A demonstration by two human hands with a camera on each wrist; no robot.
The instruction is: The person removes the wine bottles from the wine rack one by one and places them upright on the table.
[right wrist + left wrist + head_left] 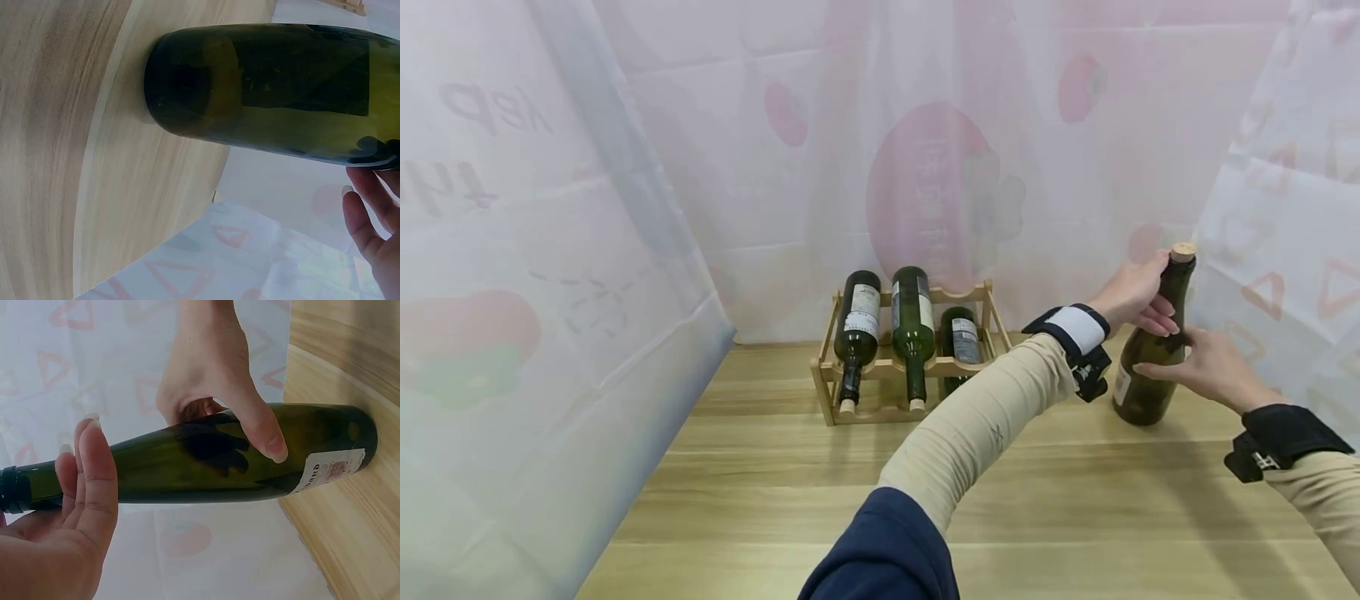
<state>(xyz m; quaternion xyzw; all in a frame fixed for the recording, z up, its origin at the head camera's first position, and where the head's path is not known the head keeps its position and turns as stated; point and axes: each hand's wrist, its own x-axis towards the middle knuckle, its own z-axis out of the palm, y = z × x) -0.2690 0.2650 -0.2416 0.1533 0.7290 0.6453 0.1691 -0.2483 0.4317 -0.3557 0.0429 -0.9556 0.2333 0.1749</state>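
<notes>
A dark green wine bottle (1152, 354) with a cork (1183, 252) in its mouth stands at the right, its base at the wooden table. My left hand (1131, 296) holds it by the neck, fingers across the glass in the left wrist view. Lower down, my right hand (1221, 371) grips the body, its thumb (265, 434) lying along the side above a white label (331, 469). In the right wrist view, the bottle's lower part (269, 94) fills the top, and fingers of the right hand (378, 228) reach up to it from the lower right.
Left of the hands, a wooden wine rack (880, 415) stands near the back curtain. On its upper level lie two corked bottles, one dark (857, 321) and one green (913, 321); another bottle (961, 333) sits lower at its right. Printed curtains (775, 192) enclose the table (760, 500).
</notes>
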